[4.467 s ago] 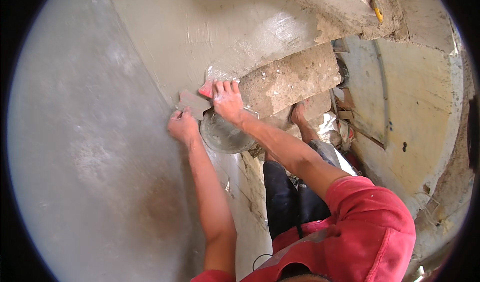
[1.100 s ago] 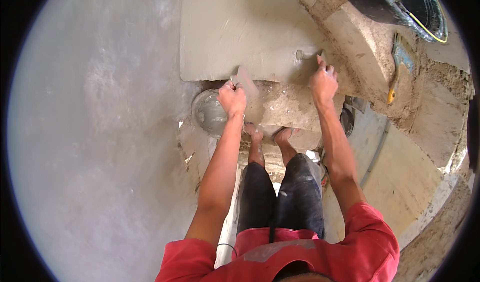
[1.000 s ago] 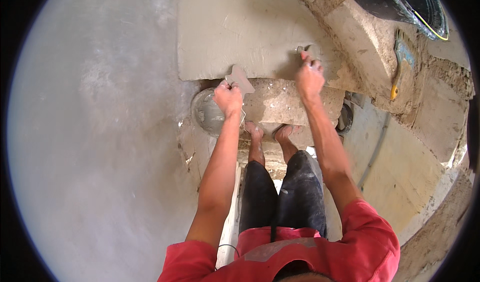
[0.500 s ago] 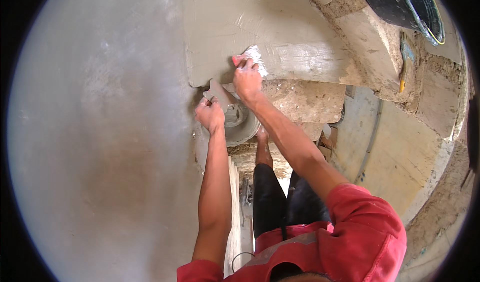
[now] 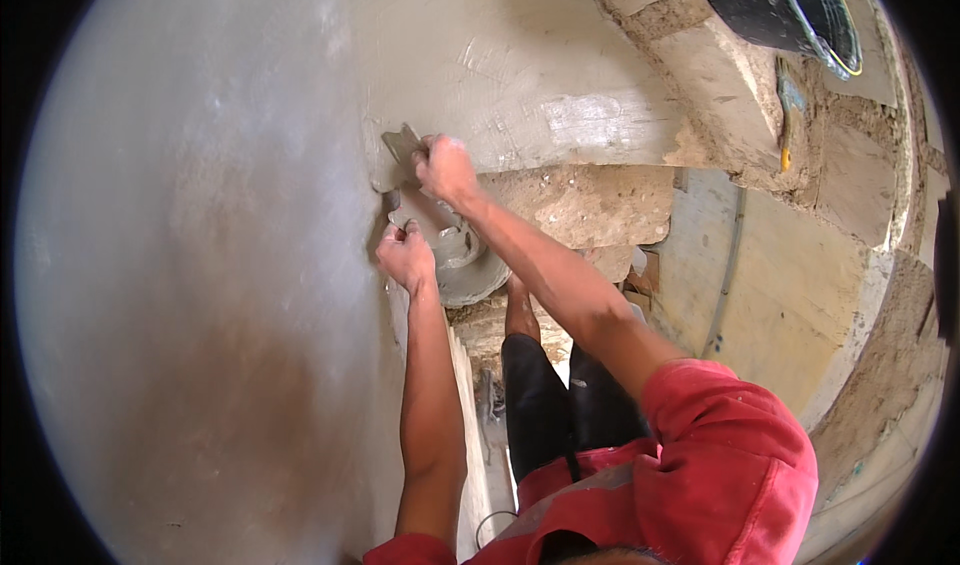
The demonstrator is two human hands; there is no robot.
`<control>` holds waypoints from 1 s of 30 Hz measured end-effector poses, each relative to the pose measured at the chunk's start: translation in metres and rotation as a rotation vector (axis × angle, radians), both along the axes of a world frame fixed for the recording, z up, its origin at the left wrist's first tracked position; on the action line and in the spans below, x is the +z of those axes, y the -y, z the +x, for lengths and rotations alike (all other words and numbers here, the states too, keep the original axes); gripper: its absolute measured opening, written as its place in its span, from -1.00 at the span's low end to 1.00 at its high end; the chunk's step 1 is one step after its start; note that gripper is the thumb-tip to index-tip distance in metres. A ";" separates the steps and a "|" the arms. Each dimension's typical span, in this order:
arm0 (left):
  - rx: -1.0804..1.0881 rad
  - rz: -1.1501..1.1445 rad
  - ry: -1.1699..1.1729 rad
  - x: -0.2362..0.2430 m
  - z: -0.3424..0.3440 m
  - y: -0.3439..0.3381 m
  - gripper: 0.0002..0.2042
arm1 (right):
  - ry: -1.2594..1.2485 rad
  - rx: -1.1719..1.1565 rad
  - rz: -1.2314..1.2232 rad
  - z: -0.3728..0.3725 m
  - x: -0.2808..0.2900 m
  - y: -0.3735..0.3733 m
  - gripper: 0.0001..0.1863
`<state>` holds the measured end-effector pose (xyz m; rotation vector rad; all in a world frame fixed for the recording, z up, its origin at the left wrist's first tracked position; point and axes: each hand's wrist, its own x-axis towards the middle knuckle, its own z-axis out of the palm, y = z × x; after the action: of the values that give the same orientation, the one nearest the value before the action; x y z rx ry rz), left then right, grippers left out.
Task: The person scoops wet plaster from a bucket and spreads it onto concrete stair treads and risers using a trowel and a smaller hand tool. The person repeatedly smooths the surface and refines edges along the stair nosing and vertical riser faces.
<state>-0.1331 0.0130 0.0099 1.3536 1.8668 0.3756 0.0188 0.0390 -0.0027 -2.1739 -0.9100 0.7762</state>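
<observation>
The right hand [image 5: 446, 170] has its fingers curled shut around a small flat scraper [image 5: 402, 147]. The scraper is by the bottom left corner of a big patch of smooth, shiny plaster [image 5: 500, 65]. I cannot tell if it touches the plaster. The left hand [image 5: 406, 255] is just below. Its fingers pinch the edge of a thin flat plate [image 5: 415, 208], with the thumb and fingers close together.

A round bowl [image 5: 480, 290] sits under the two hands, with wet grey paste [image 5: 462, 252] in it. The plate hides some of the bowl, and the right arm [image 5: 560, 275] gets in the way too. That arm goes right across the bowl and in front of a rough stone step [image 5: 590, 205]. On the left, a big grey wall [image 5: 200, 265] is very near the left hand.

Far off at the top right is a black bucket [image 5: 745, 5], tipped so its mouth faces sideways. Below it, a brush [image 5: 789, 110] with a yellow end lies on a bumpy ledge [image 5: 735, 70]. Lower down on the right is a pale yellow board [image 5: 800, 275] with a long thin pipe [image 5: 728, 275] along it. A bare leg [image 5: 520, 313] shows below the bowl, then black shorts [image 5: 535, 405] and a red shirt [image 5: 715, 455].
</observation>
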 end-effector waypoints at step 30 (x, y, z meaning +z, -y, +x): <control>-0.226 0.108 0.078 -0.015 0.079 0.001 -0.77 | -0.039 -0.729 -0.121 0.267 -0.068 0.161 -0.64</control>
<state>-0.0537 0.0117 -0.0049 1.5813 1.6292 0.4108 0.2857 -0.1222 -0.0703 -2.3397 -0.0115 0.5062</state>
